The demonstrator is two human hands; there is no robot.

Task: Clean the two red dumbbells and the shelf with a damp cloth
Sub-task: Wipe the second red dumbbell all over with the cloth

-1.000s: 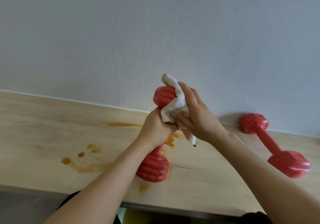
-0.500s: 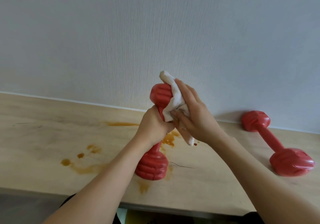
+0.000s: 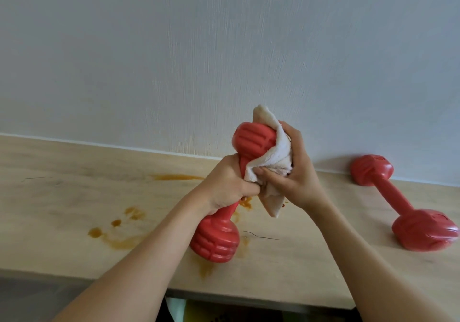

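Observation:
A red dumbbell (image 3: 216, 241) stands tilted on the pale wooden shelf (image 3: 62, 197), lower head resting on the wood, upper head raised toward the wall. My left hand (image 3: 225, 185) grips its handle. My right hand (image 3: 293, 172) holds a white cloth (image 3: 271, 155) bunched against the right side of the upper head, with a loose corner hanging below. A second red dumbbell (image 3: 400, 202) lies flat on the shelf at the right, untouched.
Orange-brown stains (image 3: 117, 232) smear the shelf left of the held dumbbell, with a streak (image 3: 176, 177) near the wall and drips under the dumbbell. A white wall (image 3: 224, 48) rises behind. The shelf's front edge (image 3: 249, 296) runs just below my forearms.
My right hand has turned with the cloth around the upper dumbbell head, fingers now curled more to its right side. The dumbbell and left hand stay nearly in place.

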